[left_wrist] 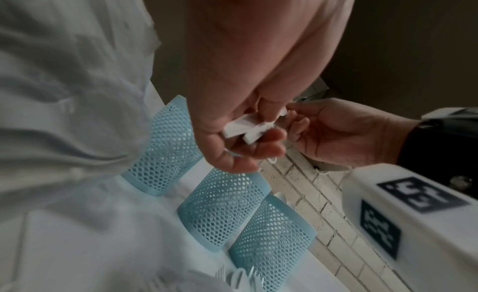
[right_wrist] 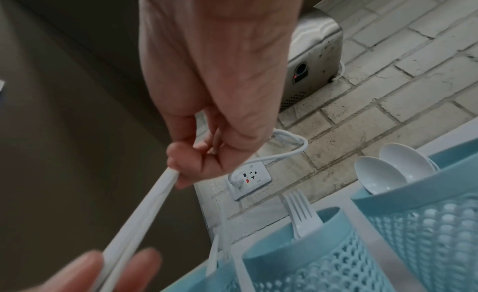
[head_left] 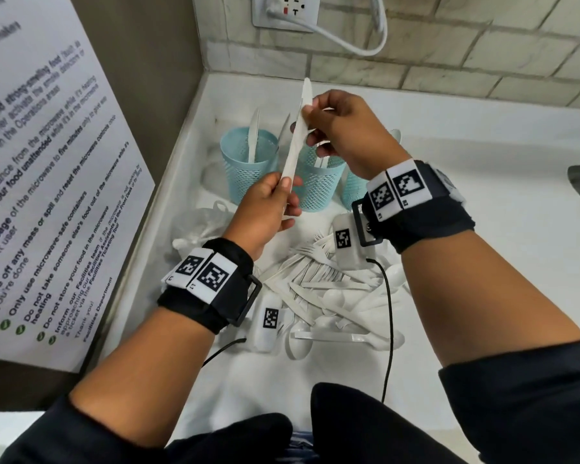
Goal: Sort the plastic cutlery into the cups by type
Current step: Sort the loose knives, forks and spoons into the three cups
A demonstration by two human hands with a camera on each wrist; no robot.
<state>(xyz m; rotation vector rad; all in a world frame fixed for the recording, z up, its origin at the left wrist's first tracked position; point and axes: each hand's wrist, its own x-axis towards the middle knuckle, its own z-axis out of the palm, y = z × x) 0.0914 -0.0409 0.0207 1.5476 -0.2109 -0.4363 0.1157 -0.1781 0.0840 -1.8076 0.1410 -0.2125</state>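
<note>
Both hands hold what look like two white plastic knives (head_left: 297,142) pressed together above the cups. My left hand (head_left: 287,195) grips the handle ends (left_wrist: 245,129), and my right hand (head_left: 307,110) pinches the blades higher up (right_wrist: 178,169). Three blue mesh cups stand in a row below. The left cup (head_left: 248,162) holds a knife. Forks (right_wrist: 300,214) stand in the middle cup (head_left: 318,185). The right cup (head_left: 354,192), half hidden behind my right wrist, holds spoons (right_wrist: 393,169). A loose pile of white cutlery (head_left: 332,296) lies on the counter under my wrists.
A crumpled clear plastic bag (head_left: 201,222) lies left of the pile. A wall with a printed notice (head_left: 47,162) closes the left side. The brick back wall carries a socket (head_left: 287,10) with a white cable. A steel appliance (right_wrist: 315,57) stands to the right.
</note>
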